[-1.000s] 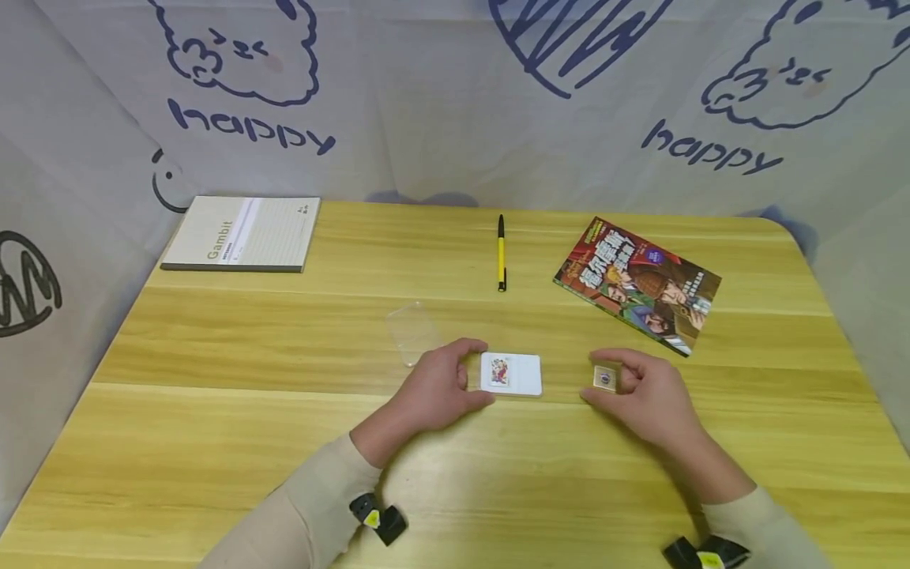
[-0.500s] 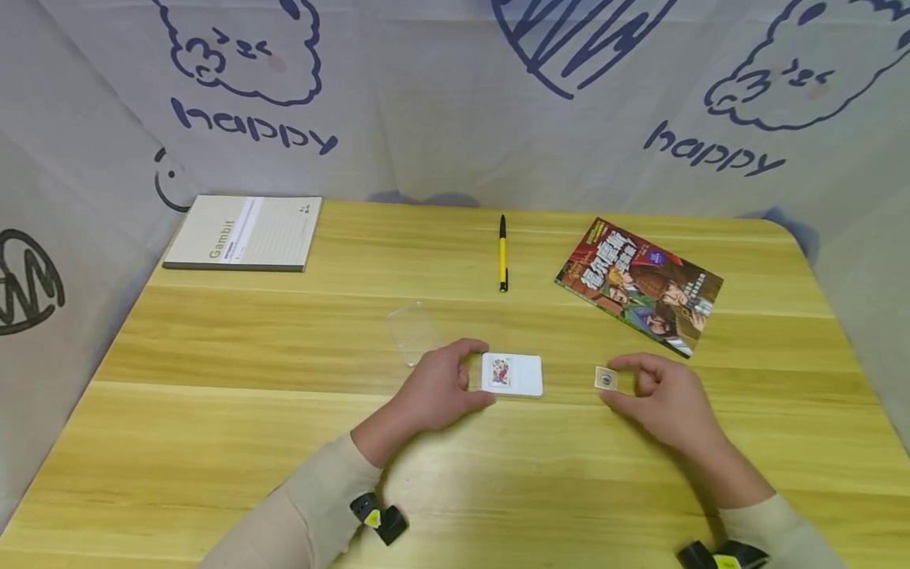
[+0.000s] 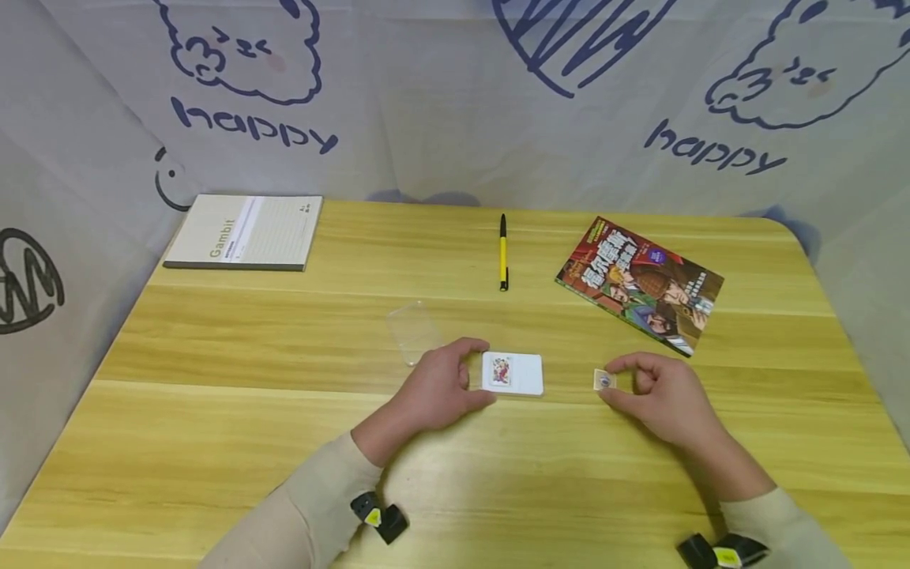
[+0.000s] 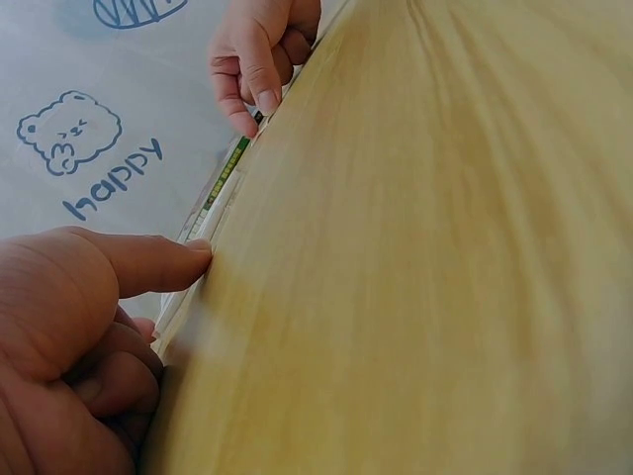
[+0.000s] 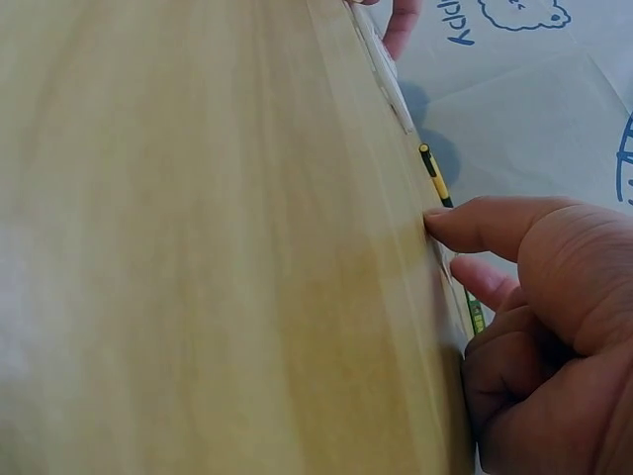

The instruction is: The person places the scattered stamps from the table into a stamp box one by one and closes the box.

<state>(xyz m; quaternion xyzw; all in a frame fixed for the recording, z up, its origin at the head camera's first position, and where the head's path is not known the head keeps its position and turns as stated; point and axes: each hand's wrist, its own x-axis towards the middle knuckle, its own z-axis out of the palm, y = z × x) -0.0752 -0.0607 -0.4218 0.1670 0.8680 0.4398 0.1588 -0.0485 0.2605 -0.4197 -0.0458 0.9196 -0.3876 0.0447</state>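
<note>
In the head view my left hand (image 3: 441,387) holds the left end of a flat white case (image 3: 527,374) between thumb and fingers, one on each long edge. A small stamp with a colourful picture (image 3: 501,370) lies on the left half of that case. To the right, my right hand (image 3: 661,399) has thumb and forefinger at the right side of a small square beige stamp (image 3: 600,375) on the table, the thumb overlapping its lower corner. Both wrist views look low along the tabletop, with the left thumb (image 4: 178,262) and right thumb (image 5: 475,226) near its surface.
Behind the left hand lies a clear plastic lid (image 3: 415,332). Farther back on the wooden table (image 3: 284,458) are a notebook (image 3: 245,233), a yellow and black pen (image 3: 503,257) and a colourful book (image 3: 640,284). A printed white cloth (image 3: 441,103) hangs behind the table.
My right hand has drawn back to the right from around the beige stamp, then its thumb has come onto the stamp's lower corner. The left hand and white case stay put.
</note>
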